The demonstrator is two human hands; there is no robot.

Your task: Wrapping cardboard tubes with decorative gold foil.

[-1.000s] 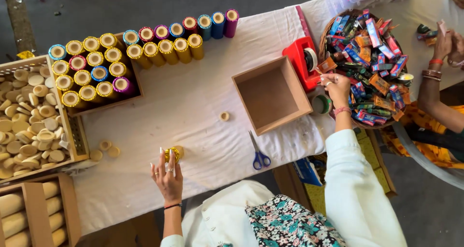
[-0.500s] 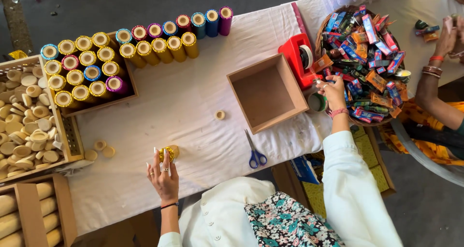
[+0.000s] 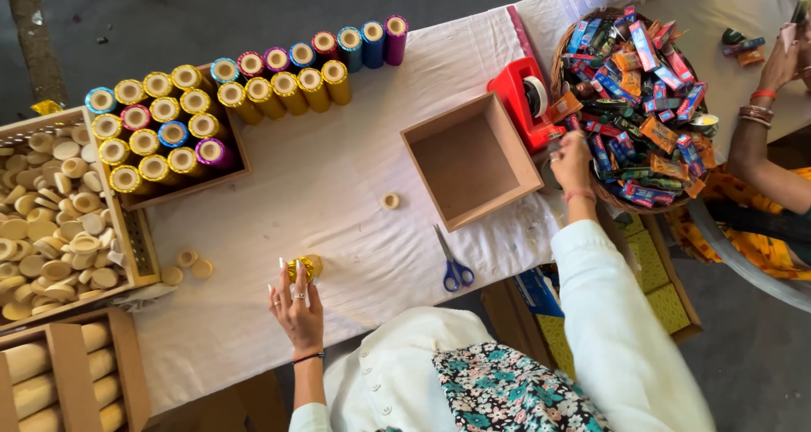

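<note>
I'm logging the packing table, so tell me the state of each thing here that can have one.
Left hand: fingertips resting on the gold cylinder.
Right hand: reaching to the basket edge; grip cannot be told.
Cardboard box: open, empty.
Scissors: closed, lying flat.
Basket: heaped with wrapped sweets.
Tape dispenser: red, roll loaded.
Foil tubes: lying in rows.
Tray of discs: full.

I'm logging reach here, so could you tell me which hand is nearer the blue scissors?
Left. The left hand lies just left of the scissors; the right hand is farther, up by the basket.
</note>
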